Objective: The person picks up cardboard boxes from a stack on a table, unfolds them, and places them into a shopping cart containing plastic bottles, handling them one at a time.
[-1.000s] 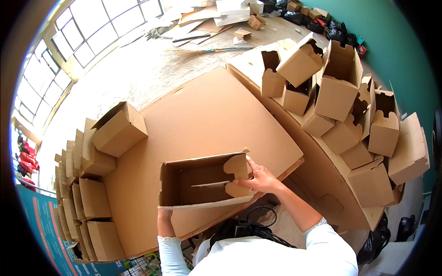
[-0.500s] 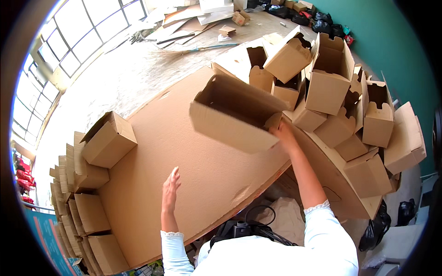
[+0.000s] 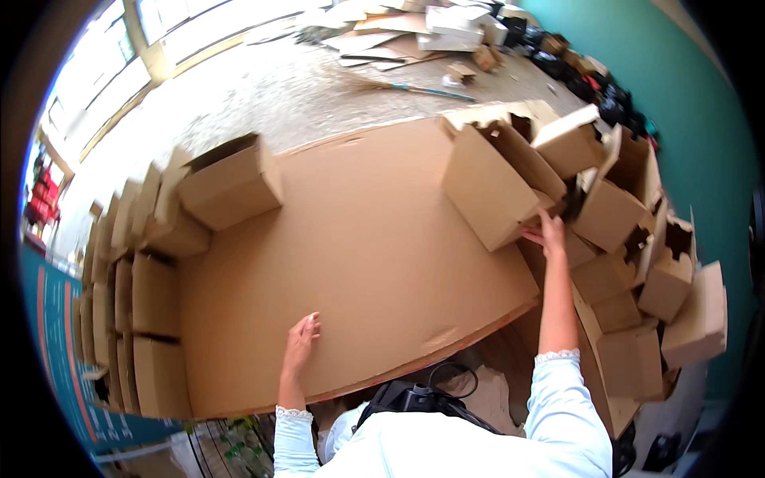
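Note:
My right hand (image 3: 550,237) reaches out to the right and grips the lower corner of an open brown cardboard box (image 3: 490,187). The box is tilted and leans against the pile of folded boxes (image 3: 629,239) at the right. My left hand (image 3: 301,341) lies flat, fingers apart, on the large brown cardboard sheet (image 3: 366,247) that covers the work surface. It holds nothing. Both sleeves are light blue.
An open box (image 3: 231,182) stands at the sheet's far left corner. Rows of folded boxes (image 3: 131,295) are stacked along the left edge. Cardboard scraps (image 3: 398,32) litter the floor beyond. A teal wall (image 3: 701,103) runs along the right, and black cables (image 3: 446,382) hang below the sheet's near edge.
My right hand has carried the box from in front of me up and to the right, onto the pile. My left hand let go of the box and dropped flat onto the sheet.

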A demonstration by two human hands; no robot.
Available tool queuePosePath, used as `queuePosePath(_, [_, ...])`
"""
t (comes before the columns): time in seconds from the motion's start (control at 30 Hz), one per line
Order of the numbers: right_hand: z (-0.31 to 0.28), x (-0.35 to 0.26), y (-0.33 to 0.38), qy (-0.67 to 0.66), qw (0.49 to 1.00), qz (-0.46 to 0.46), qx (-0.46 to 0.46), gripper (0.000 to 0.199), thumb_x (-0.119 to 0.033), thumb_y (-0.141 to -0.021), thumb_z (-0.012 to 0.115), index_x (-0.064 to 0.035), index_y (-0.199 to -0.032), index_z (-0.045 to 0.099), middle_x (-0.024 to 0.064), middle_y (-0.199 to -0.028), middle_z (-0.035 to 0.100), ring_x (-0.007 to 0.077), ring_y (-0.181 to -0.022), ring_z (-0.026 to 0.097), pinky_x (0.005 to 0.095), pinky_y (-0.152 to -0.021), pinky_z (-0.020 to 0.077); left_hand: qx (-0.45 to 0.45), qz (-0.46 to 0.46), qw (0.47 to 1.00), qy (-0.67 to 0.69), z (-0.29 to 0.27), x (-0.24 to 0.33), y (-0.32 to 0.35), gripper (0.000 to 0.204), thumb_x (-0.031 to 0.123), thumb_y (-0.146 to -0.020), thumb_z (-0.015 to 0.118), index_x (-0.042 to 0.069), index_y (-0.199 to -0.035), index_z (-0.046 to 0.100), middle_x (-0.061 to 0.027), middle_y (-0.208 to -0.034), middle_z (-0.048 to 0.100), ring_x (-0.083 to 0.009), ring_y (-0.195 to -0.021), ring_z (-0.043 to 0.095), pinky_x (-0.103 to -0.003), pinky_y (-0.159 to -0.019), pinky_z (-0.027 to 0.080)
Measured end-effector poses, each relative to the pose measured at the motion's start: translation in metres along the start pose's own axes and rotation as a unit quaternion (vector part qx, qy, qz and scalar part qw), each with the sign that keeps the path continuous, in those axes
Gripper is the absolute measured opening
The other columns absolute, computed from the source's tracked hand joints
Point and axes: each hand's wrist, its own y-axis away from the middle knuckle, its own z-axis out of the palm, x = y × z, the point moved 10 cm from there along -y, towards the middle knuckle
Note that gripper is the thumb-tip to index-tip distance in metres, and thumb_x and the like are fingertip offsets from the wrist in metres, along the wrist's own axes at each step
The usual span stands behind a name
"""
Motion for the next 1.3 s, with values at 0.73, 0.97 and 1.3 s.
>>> queuePosePath(0.73, [0.634, -0.106, 0.309, 0.460, 0.589, -0.603, -0.280, 0.079, -0.017, -0.072, 0.071, -0.0043, -0.139, 0.030, 0.0146, -0.144, 0.031, 0.0280, -0.134, 0.028, 0.0417, -0.111, 0.0232, 0.190, 0.202, 0.843, -0.461, -0.120, -0.005, 0.055, 0.055, 0.024, -0.084, 0.054, 0.004, -0.134, 0.041, -0.0142, -0.143, 0.035, -0.0288, -0.134, 0.030, -0.046, -0.112, 0.017])
queuePosePath(0.97, [0.714, -0.091, 0.270, 0.577, 0.578, -0.482, -0.317, 0.069, -0.031, -0.067, 0.076, -0.0061, -0.125, 0.049, 0.0160, -0.117, 0.057, 0.0296, -0.110, 0.054, 0.0370, -0.096, 0.0422, 0.187, 0.204, 0.848, -0.452, -0.130, -0.012, 0.059, 0.053, 0.026, -0.085, 0.053, 0.004, -0.131, 0.044, -0.0139, -0.142, 0.036, -0.0290, -0.132, 0.031, -0.046, -0.111, 0.019])
queuePosePath(1.3, [0.662, -0.083, 0.178, 0.446, 0.688, -0.377, -0.431, 0.029, -0.026, -0.065, 0.077, -0.0001, -0.073, 0.065, -0.0009, -0.057, 0.054, 0.0073, -0.057, 0.048, 0.0268, -0.055, 0.0414, 0.184, 0.207, 0.856, -0.436, -0.129, -0.005, 0.061, 0.051, 0.025, -0.084, 0.054, 0.004, -0.130, 0.045, -0.0144, -0.141, 0.037, -0.0302, -0.131, 0.031, -0.048, -0.110, 0.020])
